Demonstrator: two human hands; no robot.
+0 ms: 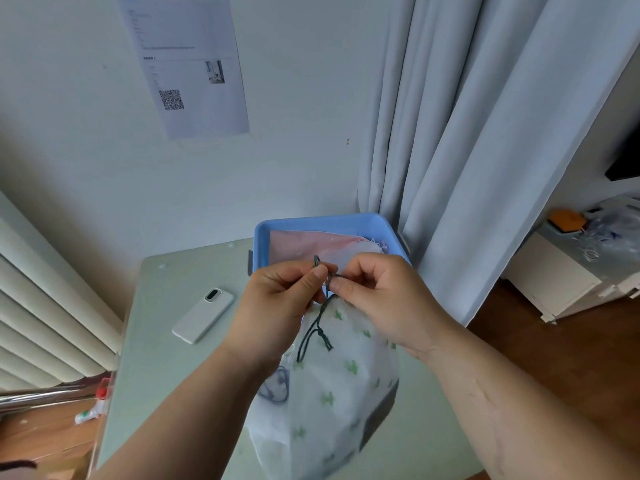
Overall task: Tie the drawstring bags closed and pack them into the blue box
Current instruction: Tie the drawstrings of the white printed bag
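The green drawstring (319, 330) is pinched by the left hand (280, 299) and the right hand (381, 296); the knot could be left loose if tension is lost.

Both hands are up at the neck of the white cactus-print bag (332, 386): left hand (277, 306) and right hand (381, 299) each pinch the dark green drawstring (313, 336). Blue box (263, 233) sits right behind with a pink bag (304, 242) inside, white phone (203, 315) off left on the table (166, 358).

Soft daylight, bluish cast; bowed edges
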